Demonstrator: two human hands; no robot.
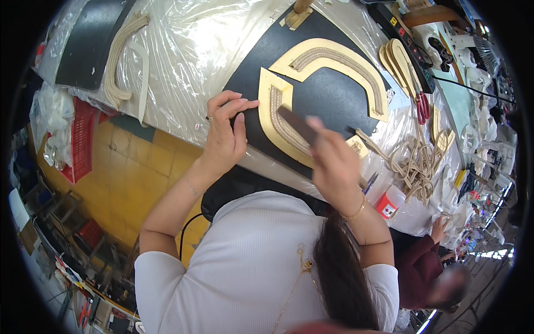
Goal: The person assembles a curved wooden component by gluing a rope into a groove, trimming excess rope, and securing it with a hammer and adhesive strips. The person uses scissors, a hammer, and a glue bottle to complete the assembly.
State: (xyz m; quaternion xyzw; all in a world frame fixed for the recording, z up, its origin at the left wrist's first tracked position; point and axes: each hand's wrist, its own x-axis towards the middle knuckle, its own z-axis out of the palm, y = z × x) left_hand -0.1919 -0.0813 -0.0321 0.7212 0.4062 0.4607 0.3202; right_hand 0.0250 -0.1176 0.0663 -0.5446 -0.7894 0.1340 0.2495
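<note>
Left hand (225,133) rests on the edge of a black board (328,94), fingers curled and pressed down near the corner of a tan curved piece (271,119) — holding nothing, only bracing. Right hand (334,161) is closed around a dark flat tool (296,123), whose tip lies on the braided strip running along the inside of that curved piece. The hand itself is blurred, so the finger positions are not clear.

Head view, further notes:
- Curved piece lies on the board's near-left part, open side facing right. A second, larger tan arch (339,61) with its own braided strip lies just beyond it on the same board, the two nearly touching at the corner.
- Board sits on a table covered in clear plastic sheet (194,50).
- Right of the board: a tangle of beige cord (414,161), red-handled scissors (423,106), a few more tan curved pieces (397,64).
- A small red-and-white container (388,203) stands near the right wrist.
- Far left on the table — another dark board (92,42) with a beige braided strip (119,55) beside it.
- Red crate (83,136) below the table's left edge, over a yellow tiled floor (139,167).
- Another person in a dark red top (417,267) sits at lower right, one hand on the table.
</note>
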